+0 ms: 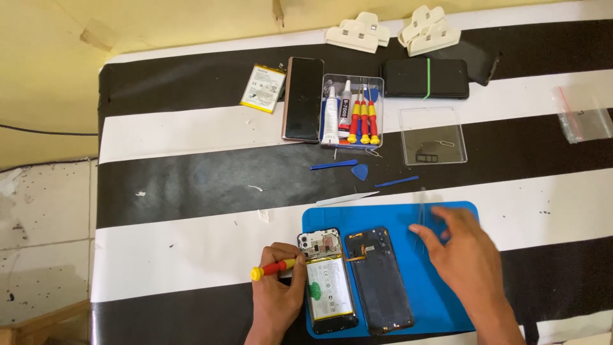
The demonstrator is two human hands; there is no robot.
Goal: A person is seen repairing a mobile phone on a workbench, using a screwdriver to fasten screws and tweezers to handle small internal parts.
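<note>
blue rubber work mat (447, 300) lies at the near edge of a black-and-white striped table (191, 140). on its left part rests an opened black smartphone with its white battery exposed (327, 281), and just beside it, to the right, its detached dark back cover (379, 280).

the left hand (276, 297) is closed around a red-and-yellow handled screwdriver (274, 268), its tip toward the phone's upper left corner. the right hand (463, 252) hovers over the mat's upper right, blurred; it seems to pinch slim clear tweezers (421, 207), though i cannot tell how firmly.

judged from this, screws are being worked at the phone's top. the next move seems to call for a steady tip and a careful pick-up of tiny parts.

farther off: a clear plastic box of red-and-yellow screwdrivers and glue tubes (352, 112), its clear lid (433, 135), blue plastic pry tools (348, 167), a second dark phone (303, 99), a loose battery with a yellow edge (263, 88), white plastic clamps (389, 30).
</note>
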